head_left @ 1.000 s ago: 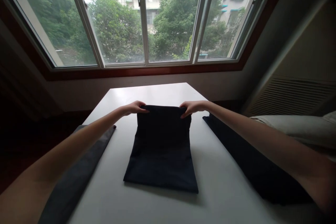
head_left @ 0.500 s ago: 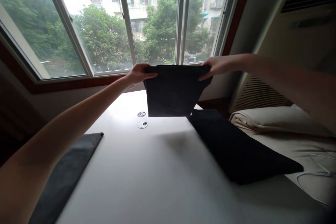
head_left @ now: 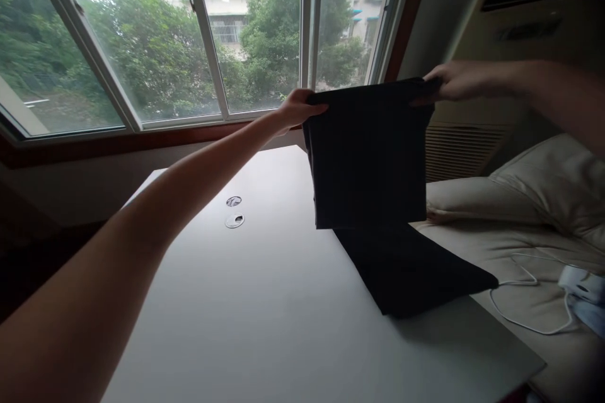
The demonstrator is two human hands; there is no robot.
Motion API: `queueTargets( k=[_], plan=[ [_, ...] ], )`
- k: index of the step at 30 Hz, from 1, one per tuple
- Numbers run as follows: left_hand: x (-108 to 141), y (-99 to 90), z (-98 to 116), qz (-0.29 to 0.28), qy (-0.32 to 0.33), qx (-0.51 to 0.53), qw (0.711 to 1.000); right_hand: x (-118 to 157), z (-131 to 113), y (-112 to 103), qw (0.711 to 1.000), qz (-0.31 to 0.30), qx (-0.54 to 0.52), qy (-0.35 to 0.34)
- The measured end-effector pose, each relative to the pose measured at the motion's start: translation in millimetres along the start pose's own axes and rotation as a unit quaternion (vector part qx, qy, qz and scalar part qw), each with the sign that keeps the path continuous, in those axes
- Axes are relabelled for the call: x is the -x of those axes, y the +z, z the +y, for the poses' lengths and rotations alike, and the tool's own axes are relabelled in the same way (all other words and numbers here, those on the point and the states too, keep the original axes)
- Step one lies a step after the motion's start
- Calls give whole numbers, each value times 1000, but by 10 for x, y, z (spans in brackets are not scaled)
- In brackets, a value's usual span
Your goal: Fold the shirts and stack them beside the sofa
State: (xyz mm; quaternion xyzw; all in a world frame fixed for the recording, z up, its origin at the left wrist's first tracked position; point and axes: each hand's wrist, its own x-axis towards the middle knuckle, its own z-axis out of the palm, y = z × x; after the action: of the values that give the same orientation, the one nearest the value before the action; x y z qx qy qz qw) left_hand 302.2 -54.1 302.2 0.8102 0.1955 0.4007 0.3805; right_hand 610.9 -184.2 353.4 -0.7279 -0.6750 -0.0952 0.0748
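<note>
Between my two hands hangs a folded black cloth (head_left: 371,160), perhaps a garment, though its exact kind does not show. My left hand (head_left: 301,107) pinches its upper left corner, thumb in front and fingers behind. At the upper right corner, my right hand (head_left: 440,83) grips the same cloth. Its lower edge hangs in front of a second folded black cloth (head_left: 425,274), which lies on the right side of the white table (head_left: 265,302) and partly overhangs its edge. Whether the two cloths touch, I cannot tell.
Two round cable-hole fittings (head_left: 234,220) are set in the tabletop. To the right is a beige padded seat or bed (head_left: 477,245) with a white cable (head_left: 534,330) and a pale blue-white item (head_left: 583,289). A window (head_left: 255,44) stands behind the table.
Both hands have carried the hanging cloth to the right, over the lying one. My view has turned right, and the dark grey flat item at the left is out of sight.
</note>
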Motion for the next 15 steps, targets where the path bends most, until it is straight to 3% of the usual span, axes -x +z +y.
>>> queueTargets(
  k=[3, 6, 9, 12, 15],
  plan=[
    [-167, 243, -105, 0, -1, 7, 1000, 44, 144, 102, 1000, -1, -27, 8],
    [-330, 402, -124, 28, 30, 15, 999, 113, 245, 101, 998, 55, 33, 27],
    [-285, 541, -48, 51, 94, -7, 994, 305, 389, 160, 989, 130, 65, 8],
    [100, 744, 27, 33, 153, -24, 987, 711, 585, 439, 978, 193, 81, 17],
    [763, 1041, -2, -57, 151, -44, 986, 1336, 716, 953, 979, 165, 109, 39]
  ],
)
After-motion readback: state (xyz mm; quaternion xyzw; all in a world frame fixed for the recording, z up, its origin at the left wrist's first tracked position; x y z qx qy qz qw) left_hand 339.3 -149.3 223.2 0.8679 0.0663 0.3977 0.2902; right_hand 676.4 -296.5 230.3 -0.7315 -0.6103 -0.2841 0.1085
